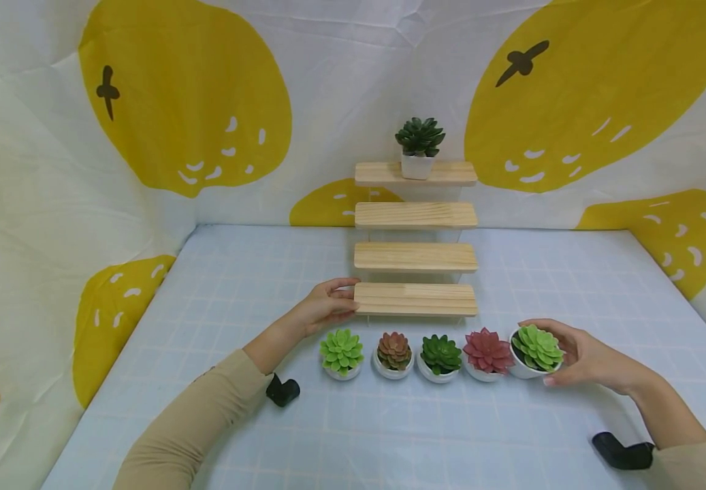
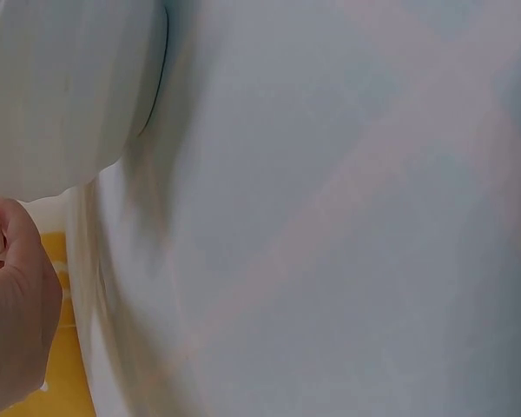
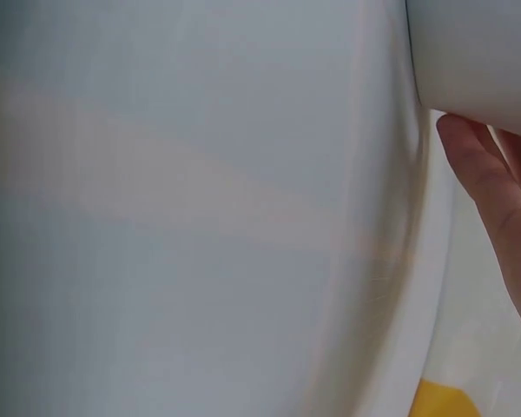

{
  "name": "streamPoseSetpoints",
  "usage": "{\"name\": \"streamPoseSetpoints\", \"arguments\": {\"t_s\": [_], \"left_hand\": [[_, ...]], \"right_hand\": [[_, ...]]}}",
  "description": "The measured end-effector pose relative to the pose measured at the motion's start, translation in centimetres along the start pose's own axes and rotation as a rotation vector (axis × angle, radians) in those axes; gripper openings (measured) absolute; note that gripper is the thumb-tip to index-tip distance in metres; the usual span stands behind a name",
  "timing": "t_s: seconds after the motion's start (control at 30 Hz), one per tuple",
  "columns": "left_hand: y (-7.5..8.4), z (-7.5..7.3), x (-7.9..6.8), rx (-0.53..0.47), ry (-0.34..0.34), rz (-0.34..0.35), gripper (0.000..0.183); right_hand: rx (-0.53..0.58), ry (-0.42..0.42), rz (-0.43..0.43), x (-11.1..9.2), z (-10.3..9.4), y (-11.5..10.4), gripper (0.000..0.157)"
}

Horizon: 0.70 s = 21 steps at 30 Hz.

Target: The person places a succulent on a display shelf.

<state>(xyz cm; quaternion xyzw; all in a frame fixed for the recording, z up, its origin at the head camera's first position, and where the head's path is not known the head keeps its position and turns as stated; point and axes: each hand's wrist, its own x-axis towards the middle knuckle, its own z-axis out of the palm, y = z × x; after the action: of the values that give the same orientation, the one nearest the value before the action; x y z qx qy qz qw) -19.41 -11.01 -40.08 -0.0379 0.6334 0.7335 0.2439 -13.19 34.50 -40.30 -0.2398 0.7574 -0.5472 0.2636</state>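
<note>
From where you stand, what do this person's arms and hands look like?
The left sleeve and right sleeve are both beige, with the left hand and right hand bare, no gloves. A small black bent piece shows beside the left sleeve, a similar one beside the right; how they attach is unclear.

From afar, I watch a left hand (image 1: 328, 309) grip the left edge of a tiered wooden stand (image 1: 416, 300), while a right hand (image 1: 591, 357) holds a green potted succulent (image 1: 536, 348) near the stand's front right corner, beside four others.
</note>
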Motion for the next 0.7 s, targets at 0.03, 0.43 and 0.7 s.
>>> {"name": "streamPoseSetpoints", "arguments": {"t_s": [0.03,0.43,0.7], "left_hand": [[0.0,0.0,0.0,0.0,0.0,0.0,0.056],[0.0,0.1,0.1,0.002,0.005,0.0,0.055],[0.1,0.1,-0.2,0.013,0.007,0.003,0.056]], "right_hand": [[0.006,-0.005,-0.005,0.0,0.0,0.0,0.077],[-0.05,0.062,0.013,0.2,0.0,-0.3,0.072],[-0.12,0.15,0.079,0.2,-0.1,-0.9,0.068]]}}
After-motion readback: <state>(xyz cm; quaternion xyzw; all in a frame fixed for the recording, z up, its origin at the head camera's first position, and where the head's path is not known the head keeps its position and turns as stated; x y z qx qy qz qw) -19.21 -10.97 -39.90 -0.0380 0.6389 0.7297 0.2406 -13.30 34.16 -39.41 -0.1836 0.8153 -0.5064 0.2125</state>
